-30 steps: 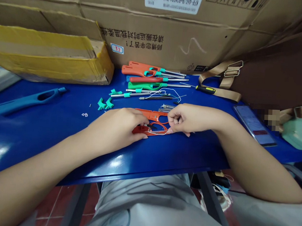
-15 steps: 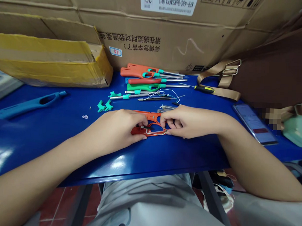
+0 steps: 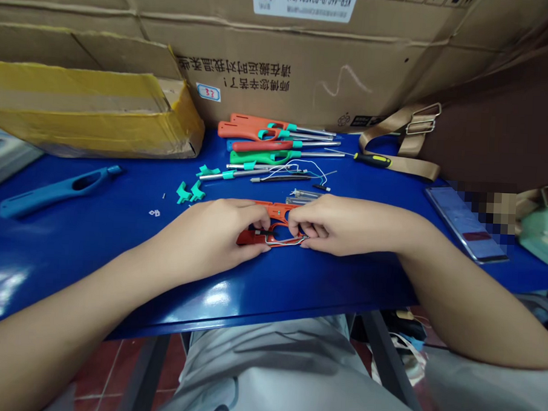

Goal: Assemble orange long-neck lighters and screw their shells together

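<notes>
An orange lighter shell [image 3: 276,213] lies open on the blue table [image 3: 95,234], with a thin white wire [image 3: 284,243] curling along its near edge. My left hand [image 3: 218,233] is curled over the shell's left end, fingers pressed on it. My right hand [image 3: 334,223] is closed in a pinch at the shell's right end, fingertips on the shell and the wire. Both hands meet over the middle of the shell.
Several finished lighters [image 3: 263,141] in orange, red and green lie behind. Loose metal tubes [image 3: 239,173], teal triggers [image 3: 190,191], a screwdriver [image 3: 373,160], a blue shell [image 3: 52,190], a phone [image 3: 464,223], a brown bag [image 3: 490,130] and cardboard boxes [image 3: 96,107] surround the spot.
My right hand has slid left along the orange shell towards my left hand. The wire now lies closer along the shell's edge. The left hand has barely moved.
</notes>
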`<state>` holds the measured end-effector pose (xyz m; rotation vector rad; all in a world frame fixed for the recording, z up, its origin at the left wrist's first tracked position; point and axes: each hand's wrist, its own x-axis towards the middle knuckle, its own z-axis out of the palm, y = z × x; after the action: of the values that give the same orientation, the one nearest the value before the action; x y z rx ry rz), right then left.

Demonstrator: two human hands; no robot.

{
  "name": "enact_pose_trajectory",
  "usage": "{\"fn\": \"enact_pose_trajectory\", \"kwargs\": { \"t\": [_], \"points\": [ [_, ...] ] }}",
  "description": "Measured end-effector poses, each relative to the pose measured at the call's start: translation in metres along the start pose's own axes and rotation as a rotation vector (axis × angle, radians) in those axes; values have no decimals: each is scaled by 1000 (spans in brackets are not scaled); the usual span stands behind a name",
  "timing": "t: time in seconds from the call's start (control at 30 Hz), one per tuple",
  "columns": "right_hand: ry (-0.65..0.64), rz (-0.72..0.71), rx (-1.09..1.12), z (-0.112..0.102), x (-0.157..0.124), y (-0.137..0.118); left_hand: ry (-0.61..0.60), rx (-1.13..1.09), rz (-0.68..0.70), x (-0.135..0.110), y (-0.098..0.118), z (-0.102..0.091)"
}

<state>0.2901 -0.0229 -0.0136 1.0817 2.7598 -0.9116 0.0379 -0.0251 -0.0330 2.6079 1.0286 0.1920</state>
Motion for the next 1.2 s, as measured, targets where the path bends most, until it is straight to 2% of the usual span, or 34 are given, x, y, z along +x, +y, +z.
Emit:
{"fn": "enact_pose_trajectory", "kwargs": {
  "t": [0.23, 0.63, 0.9, 1.2],
  "points": [
    [-2, 4, 18, 2, 0, -1, 20, -82, 9, 2, -3, 1],
    [-12, 28, 4, 2, 2, -6, 29, -90, -1, 4, -5, 5],
    [25, -2, 15, 5, 0, -4, 187, -147, 73, 3, 0, -1],
    [28, -54, 31, 4, 1, -4, 220, -205, 63, 2, 11, -8]
  ]
}}
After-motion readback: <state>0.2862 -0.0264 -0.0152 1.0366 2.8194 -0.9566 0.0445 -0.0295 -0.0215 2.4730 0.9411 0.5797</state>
